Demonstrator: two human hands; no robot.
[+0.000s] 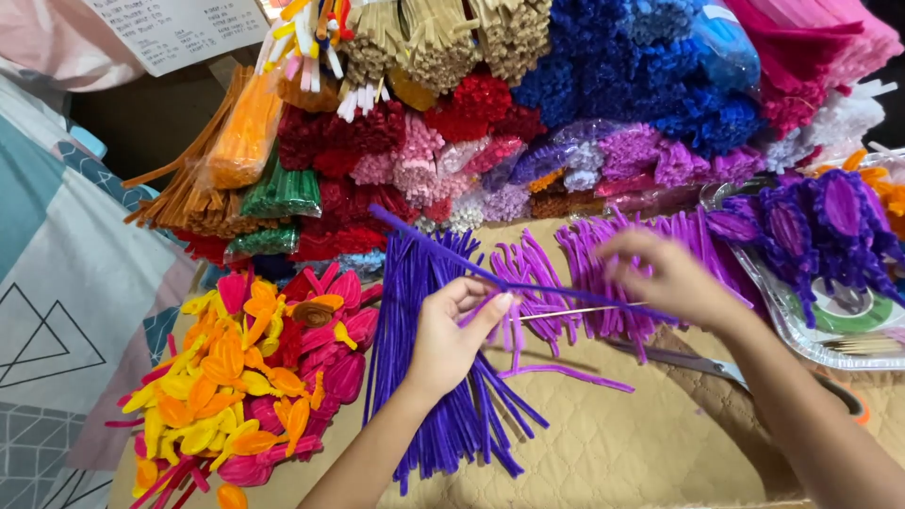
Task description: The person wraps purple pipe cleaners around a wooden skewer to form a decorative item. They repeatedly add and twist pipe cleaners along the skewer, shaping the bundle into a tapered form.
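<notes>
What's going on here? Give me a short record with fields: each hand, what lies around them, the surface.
left hand: pinches a dark purple fuzzy craft stem beside a thin metal wire
right hand: blurred, at the stem's other end
below: loose pile of dark purple stems
left side: heap of yellow, orange and pink petal shapes
right side: clear plastic tray of purple petals
back: bundled stems in many colours
surface: tan quilted mat

Dark purple pipe cleaner (443,250) crosses between the fingers (490,306); beneath them lie lighter violet pieces (603,273) on tan quilted cloth (641,443).
</notes>
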